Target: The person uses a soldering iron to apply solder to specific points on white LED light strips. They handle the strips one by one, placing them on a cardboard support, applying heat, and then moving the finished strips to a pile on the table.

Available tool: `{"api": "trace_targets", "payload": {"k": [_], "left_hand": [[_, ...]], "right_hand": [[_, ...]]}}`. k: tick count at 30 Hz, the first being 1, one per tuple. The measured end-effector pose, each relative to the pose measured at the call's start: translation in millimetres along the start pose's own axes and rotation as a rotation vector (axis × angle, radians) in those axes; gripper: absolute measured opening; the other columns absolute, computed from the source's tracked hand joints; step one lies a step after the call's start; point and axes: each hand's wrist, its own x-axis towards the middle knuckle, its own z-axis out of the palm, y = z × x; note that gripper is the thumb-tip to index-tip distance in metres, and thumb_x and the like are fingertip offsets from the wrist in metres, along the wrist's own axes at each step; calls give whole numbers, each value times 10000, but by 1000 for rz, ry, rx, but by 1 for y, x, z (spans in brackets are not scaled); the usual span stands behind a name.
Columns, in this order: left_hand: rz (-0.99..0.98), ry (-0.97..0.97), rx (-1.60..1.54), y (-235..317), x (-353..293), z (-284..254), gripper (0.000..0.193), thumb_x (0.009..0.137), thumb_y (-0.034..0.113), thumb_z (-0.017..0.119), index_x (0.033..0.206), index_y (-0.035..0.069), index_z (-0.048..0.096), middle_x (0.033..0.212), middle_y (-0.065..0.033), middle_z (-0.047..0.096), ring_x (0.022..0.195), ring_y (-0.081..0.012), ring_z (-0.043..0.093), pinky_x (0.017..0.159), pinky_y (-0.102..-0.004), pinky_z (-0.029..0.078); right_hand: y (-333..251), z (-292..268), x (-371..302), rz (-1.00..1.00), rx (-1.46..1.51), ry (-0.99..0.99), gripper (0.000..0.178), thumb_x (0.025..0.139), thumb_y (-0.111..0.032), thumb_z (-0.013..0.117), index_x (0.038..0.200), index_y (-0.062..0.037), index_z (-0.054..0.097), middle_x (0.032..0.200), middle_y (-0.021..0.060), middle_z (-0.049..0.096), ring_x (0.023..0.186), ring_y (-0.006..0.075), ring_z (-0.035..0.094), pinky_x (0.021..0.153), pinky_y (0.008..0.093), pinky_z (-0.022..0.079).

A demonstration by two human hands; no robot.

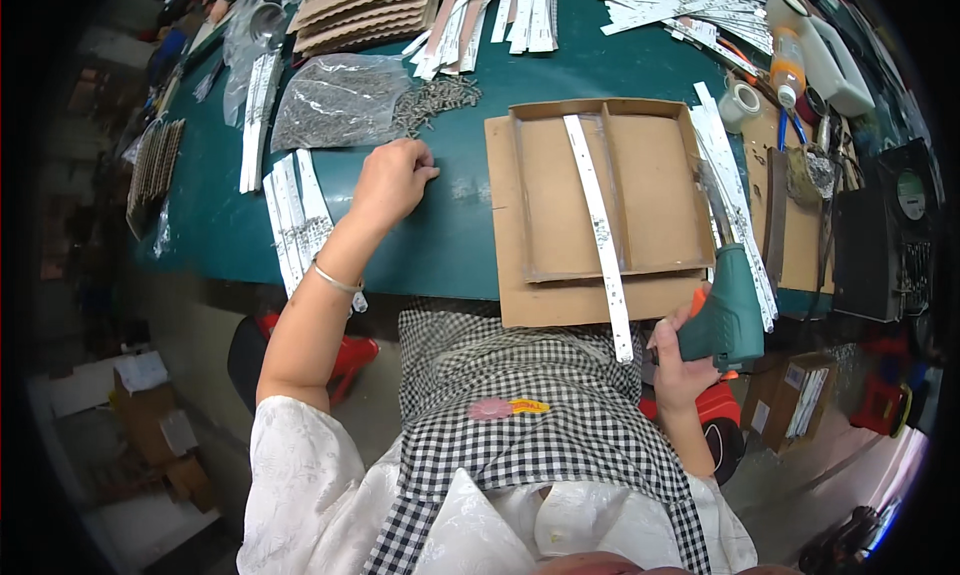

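Observation:
My left hand [393, 183] is over the green table with its fingers curled together. It is just below a loose pile of small screws [438, 99]; whatever the fingers hold is hidden. A clear plastic bag of screws [335, 103] lies beside that pile. In my right hand [680, 367] is a green power screwdriver [728, 315] with an orange trigger, its tip end pointing toward the far side. A narrow white strip [598, 230] with dark marks lies lengthwise across a divided cardboard tray [652, 265], its near end jutting past the front edge of the cardboard.
White strips [290, 215] lie left of my left arm, some with small parts on them. More strips [735, 200] are right of the tray. Stacked cardboard [365, 15] stands at the back. A bottle [788, 65], tape roll [739, 105] and black box [885, 235] line the right side.

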Motion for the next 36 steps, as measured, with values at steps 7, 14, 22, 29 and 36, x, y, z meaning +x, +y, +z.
{"api": "trace_targets", "payload": {"k": [7, 14, 22, 29, 36], "left_hand": [[-21, 168, -313, 47, -25, -23, 89, 786, 56, 678, 827, -22, 665, 683, -101, 677, 618, -127, 669, 573, -264, 516], [-70, -115, -1282, 120, -59, -11, 105, 833, -33, 676, 925, -50, 628, 852, -76, 677, 747, -142, 684, 678, -245, 570], [327, 53, -927, 161, -76, 0, 344, 767, -70, 727, 1081, -45, 590, 904, -125, 706, 838, -181, 709, 748, -282, 586], [594, 235, -645, 171, -74, 7, 516, 697, -110, 732, 1178, -34, 562, 869, -137, 719, 813, -205, 726, 717, -277, 587], [578, 183, -671, 172, -72, 12, 552, 687, -138, 695, 1209, -44, 543, 888, -138, 722, 812, -209, 726, 708, -280, 591]], "right_hand": [[-22, 10, 16, 131, 217, 38, 679, 796, 92, 634, 1402, 33, 333, 892, 73, 500, 673, 108, 502, 525, 237, 489], [-35, 19, 33, 155, 214, -1, 689, 792, 71, 627, 1412, 16, 331, 913, 70, 495, 692, 103, 509, 547, 229, 495], [-46, 34, 48, 164, 374, -114, 242, 841, 51, 665, 1071, 21, 597, 962, 80, 659, 855, 121, 631, 756, 261, 516], [-44, 34, 50, 92, 144, -236, 344, 808, 37, 703, 1128, 27, 577, 975, 102, 687, 886, 158, 668, 778, 274, 535], [-33, 30, 48, -74, -106, -265, 299, 785, -36, 754, 1052, 7, 626, 938, 106, 697, 821, 213, 685, 735, 297, 546]]}}
